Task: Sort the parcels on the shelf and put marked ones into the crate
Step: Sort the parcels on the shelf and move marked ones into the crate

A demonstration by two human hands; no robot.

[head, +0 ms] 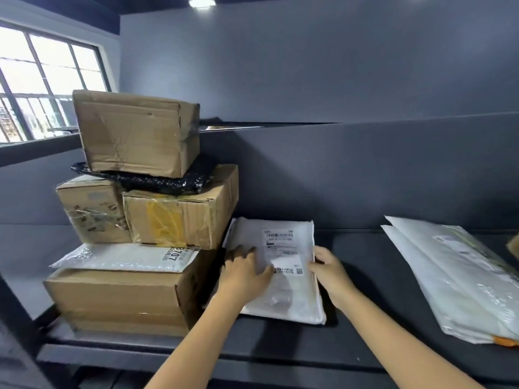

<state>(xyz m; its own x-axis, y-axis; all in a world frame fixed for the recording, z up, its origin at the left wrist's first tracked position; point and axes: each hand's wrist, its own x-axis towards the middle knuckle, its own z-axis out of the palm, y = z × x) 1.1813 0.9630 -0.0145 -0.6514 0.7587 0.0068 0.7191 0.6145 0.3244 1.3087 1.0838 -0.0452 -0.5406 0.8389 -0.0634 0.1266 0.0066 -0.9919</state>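
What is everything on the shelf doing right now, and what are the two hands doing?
labelled mailer: lying flat, label up.
left hand: resting flat on the labelled mailer.
right hand: holding the mailer's right edge.
top box: taped shut, dented, sitting on the black bag.
black bag: squashed between boxes.
bottom box: shut, carrying the stack.
two white bags: lying flat, overlapping.
ceiling lamp: on.

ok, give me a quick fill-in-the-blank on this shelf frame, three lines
1. The top box sits on a ____ bag.
2. The right hand grips the labelled mailer by its ____ edge.
3. The left hand lies flat on it, ____ of the label.
Answers: black, right, left.
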